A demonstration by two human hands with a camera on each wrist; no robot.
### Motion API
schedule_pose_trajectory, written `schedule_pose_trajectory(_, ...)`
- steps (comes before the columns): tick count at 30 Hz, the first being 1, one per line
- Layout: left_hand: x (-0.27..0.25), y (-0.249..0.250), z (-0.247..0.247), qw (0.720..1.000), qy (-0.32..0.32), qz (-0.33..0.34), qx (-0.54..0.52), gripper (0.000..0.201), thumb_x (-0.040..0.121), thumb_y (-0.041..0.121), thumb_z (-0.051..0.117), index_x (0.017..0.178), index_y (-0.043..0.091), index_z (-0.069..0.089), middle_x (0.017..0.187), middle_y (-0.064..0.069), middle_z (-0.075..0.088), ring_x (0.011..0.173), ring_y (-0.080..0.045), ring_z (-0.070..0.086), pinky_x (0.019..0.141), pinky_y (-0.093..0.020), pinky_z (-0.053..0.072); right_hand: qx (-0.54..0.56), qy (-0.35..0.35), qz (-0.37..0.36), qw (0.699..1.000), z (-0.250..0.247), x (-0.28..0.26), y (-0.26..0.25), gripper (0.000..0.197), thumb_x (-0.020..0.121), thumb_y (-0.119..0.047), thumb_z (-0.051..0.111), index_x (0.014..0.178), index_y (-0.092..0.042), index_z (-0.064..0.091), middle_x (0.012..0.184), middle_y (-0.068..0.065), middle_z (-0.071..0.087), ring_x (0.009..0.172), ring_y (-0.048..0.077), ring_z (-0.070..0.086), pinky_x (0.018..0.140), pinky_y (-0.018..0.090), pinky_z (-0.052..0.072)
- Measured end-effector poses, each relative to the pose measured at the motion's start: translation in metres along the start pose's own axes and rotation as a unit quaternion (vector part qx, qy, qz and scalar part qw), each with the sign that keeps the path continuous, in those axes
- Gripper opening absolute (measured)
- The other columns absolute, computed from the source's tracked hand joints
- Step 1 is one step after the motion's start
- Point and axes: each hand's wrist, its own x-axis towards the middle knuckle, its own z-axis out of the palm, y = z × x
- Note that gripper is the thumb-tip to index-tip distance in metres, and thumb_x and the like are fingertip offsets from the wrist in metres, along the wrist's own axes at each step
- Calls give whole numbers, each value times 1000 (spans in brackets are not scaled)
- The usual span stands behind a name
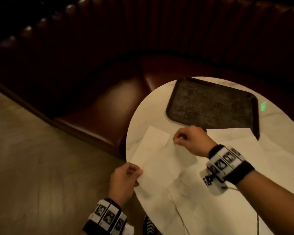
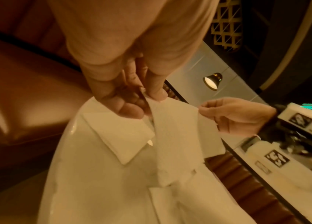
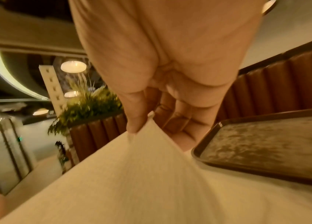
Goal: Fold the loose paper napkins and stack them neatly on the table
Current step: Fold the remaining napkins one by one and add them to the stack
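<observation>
A white paper napkin [image 1: 161,165] is lifted off the round white table [image 1: 143,112], stretched between both hands. My left hand [image 1: 126,177] pinches its near corner at the table's left edge, seen close in the left wrist view [image 2: 151,97]. My right hand [image 1: 187,138] pinches the far corner; thumb and finger close on it in the right wrist view [image 3: 140,125]. A folded napkin [image 1: 157,134] lies flat on the table just beyond, also in the left wrist view [image 2: 120,136]. More loose napkins [image 1: 244,150] lie spread under and right of my right arm.
A dark rectangular tray [image 1: 212,104] sits on the far half of the table, close behind my right hand. A brown leather booth seat [image 1: 100,107] curves round the table's far and left sides. Wooden floor [image 1: 32,158] lies to the left.
</observation>
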Motion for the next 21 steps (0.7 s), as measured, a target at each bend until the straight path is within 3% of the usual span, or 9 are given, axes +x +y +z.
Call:
schedule_pose_trajectory(3,20,-7,3,999,39,-2,33,8,88,18,67,80,17,65,79,-4,69,67,-18,66,59,-26,56,-59,-36,-34,997,10,64,-9,11,86,-19,66,93,-16,74,93,3,73,89,18,65,81,25,49)
schedule_pose_trajectory(6,36,-14,9,993,80,0,82,12,89,23,66,79,17,63,77,2,66,70,-9,60,57,-15,43,-123,-62,-54,989,29,112,-15,16,86,-18,64,99,-13,72,101,6,71,96,22,64,79,20,41)
schedule_pose_trajectory(9,49,-24,13,991,90,-11,98,11,91,24,63,84,16,62,79,4,63,71,-7,56,55,-10,35,-161,-76,-59,982,55,145,-15,18,88,-18,63,103,-12,69,106,9,67,101,26,60,81,25,41)
schedule_pose_trajectory(11,56,-32,13,990,85,-19,113,11,92,25,62,86,16,62,80,3,63,74,-9,56,55,-10,34,-174,-79,-59,980,71,158,-11,19,88,-18,62,105,-12,67,108,10,65,103,27,57,81,27,40)
schedule_pose_trajectory(17,66,-39,13,982,81,6,171,14,95,26,56,86,16,56,80,3,60,67,-1,49,51,-9,37,-186,-67,-68,978,94,171,6,11,90,-12,58,99,-17,61,105,11,64,92,30,60,77,33,48)
schedule_pose_trajectory(21,72,-38,14,978,84,-5,192,17,97,30,51,88,16,54,85,-2,61,69,-5,49,53,-12,28,-231,-56,-95,967,99,171,7,12,93,-10,51,104,-13,56,107,11,60,94,33,58,81,41,52)
